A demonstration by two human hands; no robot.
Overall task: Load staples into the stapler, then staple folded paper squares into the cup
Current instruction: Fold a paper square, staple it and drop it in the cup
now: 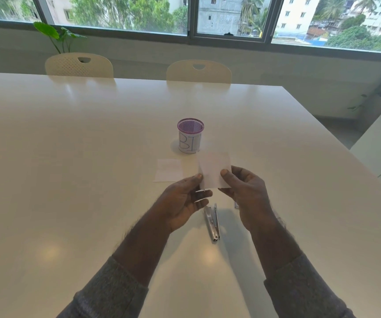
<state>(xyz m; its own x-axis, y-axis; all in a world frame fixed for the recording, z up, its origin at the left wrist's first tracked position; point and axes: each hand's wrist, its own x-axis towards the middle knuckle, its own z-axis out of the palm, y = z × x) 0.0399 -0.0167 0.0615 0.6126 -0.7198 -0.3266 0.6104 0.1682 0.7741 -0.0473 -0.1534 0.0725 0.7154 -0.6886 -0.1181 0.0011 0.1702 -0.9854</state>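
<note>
Holding a white paper square [213,171] up above the white bench [70,157], both hands pinch its lower part; the left hand [182,203] grips the lower left edge between thumb and fingers, and the right hand [247,193] grips the lower right edge with its thumb on the front face; the sheet is blurred, tilted slightly, and its top edge overlaps the view of the cup's base; the cup [190,136], a purple mesh holder wrapped in white paper with blue lettering, stands upright on the bench just beyond the hands; a second paper square [169,170] lies flat on the bench, near the cup and left of the held sheet; the metal stapler [212,222] lies on the bench between the two wrists, untouched; grey sleeves [107,292] cover both forearms.
</note>
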